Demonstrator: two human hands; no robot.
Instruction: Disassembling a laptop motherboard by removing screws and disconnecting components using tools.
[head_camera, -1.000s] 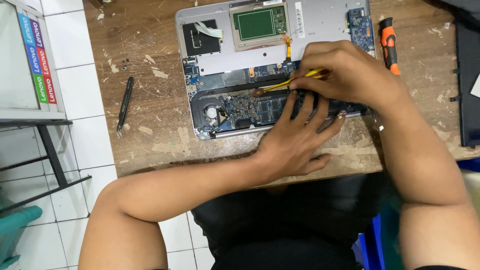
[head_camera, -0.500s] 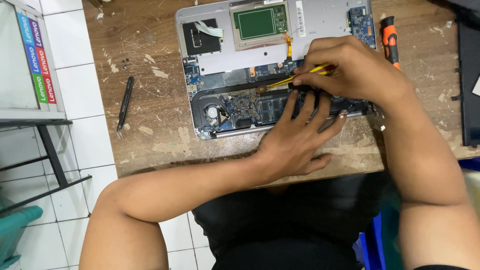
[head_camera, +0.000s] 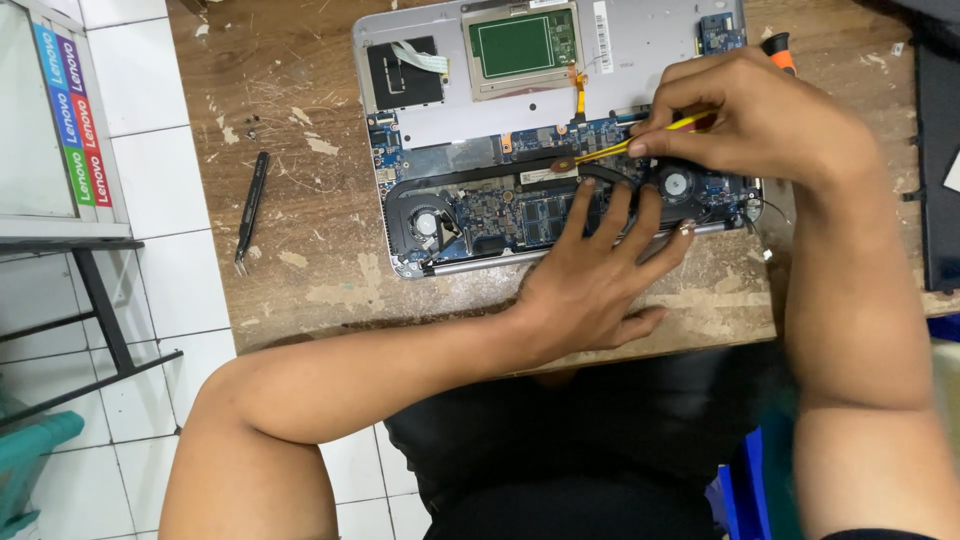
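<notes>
Laptop (head_camera: 560, 150): left hand (head_camera: 590, 285) flat on it; right hand (head_camera: 770, 125) apparently pinching yellow tool (head_camera: 625, 150).

the left hand (head_camera: 590, 285) rests flat on the opened laptop (head_camera: 560, 140); the right hand (head_camera: 770, 120) holds a yellow tool (head_camera: 625, 150) over its board; black tweezers (head_camera: 249, 210) lie left of the laptop.

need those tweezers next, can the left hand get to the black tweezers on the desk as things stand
Probably yes. The left hand rests flat on the opened laptop, holding nothing, and the black tweezers lie apart on bare wooden desk to its left, with nothing between them.
</notes>
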